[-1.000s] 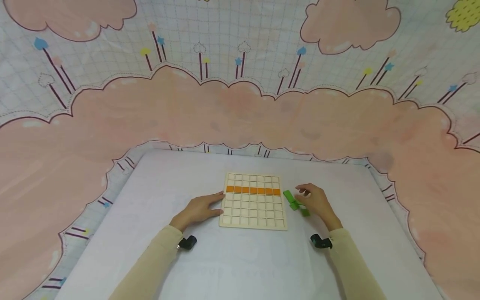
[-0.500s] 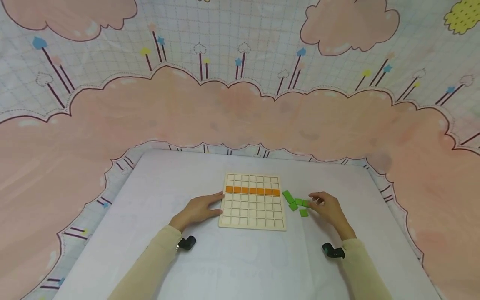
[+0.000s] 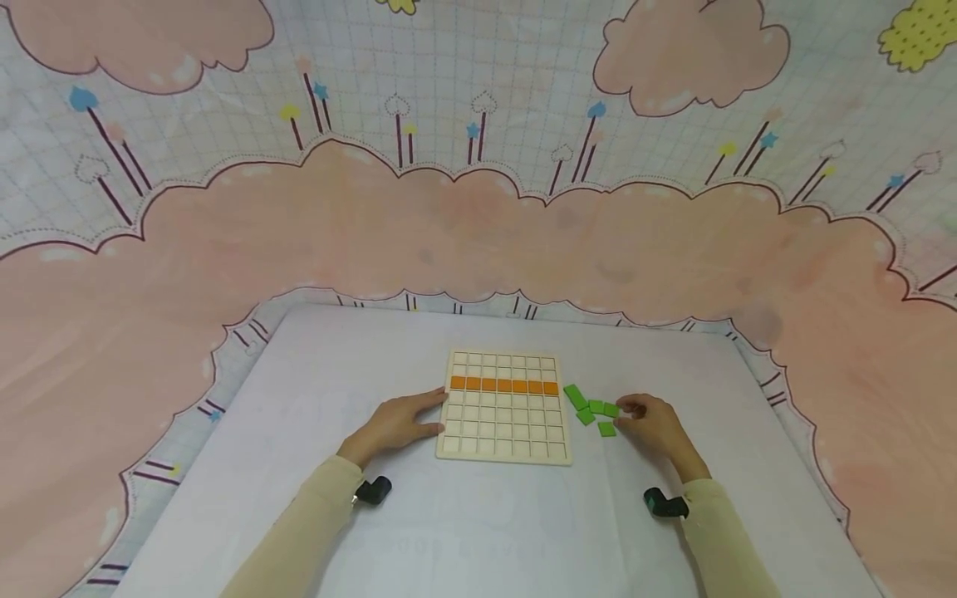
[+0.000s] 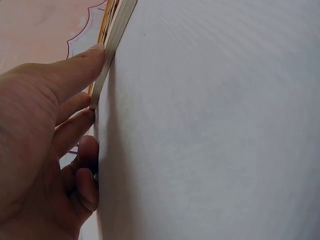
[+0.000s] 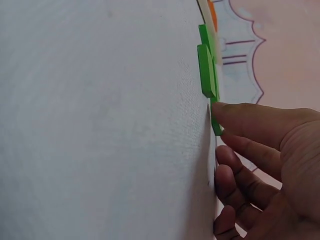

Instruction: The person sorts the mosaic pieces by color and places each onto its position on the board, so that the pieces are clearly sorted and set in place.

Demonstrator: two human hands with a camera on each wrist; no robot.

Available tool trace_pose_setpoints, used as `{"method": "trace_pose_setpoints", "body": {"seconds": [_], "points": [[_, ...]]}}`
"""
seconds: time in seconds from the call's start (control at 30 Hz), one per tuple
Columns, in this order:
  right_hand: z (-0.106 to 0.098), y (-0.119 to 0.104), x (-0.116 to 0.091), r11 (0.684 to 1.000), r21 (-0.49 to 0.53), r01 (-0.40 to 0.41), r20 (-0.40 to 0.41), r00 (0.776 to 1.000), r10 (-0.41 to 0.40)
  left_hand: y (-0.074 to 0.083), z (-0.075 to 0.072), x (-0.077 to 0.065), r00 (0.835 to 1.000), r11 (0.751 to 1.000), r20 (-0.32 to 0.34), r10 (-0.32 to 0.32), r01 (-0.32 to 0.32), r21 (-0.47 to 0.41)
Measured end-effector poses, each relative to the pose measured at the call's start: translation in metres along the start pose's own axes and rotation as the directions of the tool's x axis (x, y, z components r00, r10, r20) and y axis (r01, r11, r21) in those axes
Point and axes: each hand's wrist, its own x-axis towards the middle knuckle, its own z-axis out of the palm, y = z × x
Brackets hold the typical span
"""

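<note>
A pale wooden grid board [image 3: 504, 424] lies flat on the white table, with one row of orange tiles [image 3: 504, 386] across its upper half. My left hand [image 3: 392, 425] touches the board's left edge with thumb and extended fingers; in the left wrist view its thumb [image 4: 80, 72] lies against the rim. To the right of the board, several green pieces [image 3: 575, 396] are scattered, one longer than the rest. My right hand [image 3: 655, 428] is at the rightmost green tile [image 3: 611, 409], its end between thumb and index finger. In the right wrist view the thumb [image 5: 240, 117] partly covers that tile.
The white tabletop [image 3: 478, 531] spreads around the board on all sides. Behind and beside it hangs a patterned cloth [image 3: 478, 224] with clouds and candle-like shapes. A small black camera sits at each wrist, the left one [image 3: 374, 490] near the sleeve.
My right hand has moved right and toward me from over the green pieces, uncovering them, then stayed almost still at the rightmost tile. My left hand and the board hold their places.
</note>
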Motion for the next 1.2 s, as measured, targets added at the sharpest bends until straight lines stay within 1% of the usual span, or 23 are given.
{"method": "trace_pose_setpoints", "body": {"seconds": [0.2, 0.37, 0.47, 0.63, 0.77, 0.93, 1.2], "points": [[0.003, 0.001, 0.001, 1.0, -0.015, 0.006, -0.019, 1.0, -0.006, 0.0, 0.002, -0.001, 1.0, 1.0, 0.009, -0.014, 0.014, -0.004], [0.004, 0.003, 0.001, 1.0, -0.02, 0.009, -0.036, 0.999, -0.009, -0.001, 0.003, -0.001, 1.0, 1.0, 0.007, -0.006, 0.006, 0.003], [0.005, 0.003, 0.001, 1.0, -0.021, 0.004, -0.038, 0.999, -0.005, -0.001, 0.003, -0.001, 1.0, 1.0, 0.012, -0.012, 0.012, 0.005], [0.005, 0.003, 0.001, 1.0, -0.01, -0.007, -0.036, 0.999, 0.007, -0.001, 0.003, -0.001, 1.0, 1.0, 0.008, -0.008, 0.008, 0.004], [0.006, 0.002, 0.002, 1.0, 0.005, 0.002, -0.051, 0.999, -0.002, 0.0, 0.002, -0.001, 1.0, 1.0, 0.009, -0.006, 0.006, 0.011], [0.008, -0.006, 0.006, 0.999, 0.045, 0.026, -0.066, 0.998, -0.023, 0.0, 0.001, -0.001, 1.0, 1.0, 0.004, -0.009, 0.009, 0.017], [0.014, -0.026, 0.012, 0.996, 0.087, 0.005, -0.047, 0.999, -0.001, 0.002, -0.001, 0.0, 1.0, 1.0, 0.004, -0.004, 0.004, 0.009]]}}
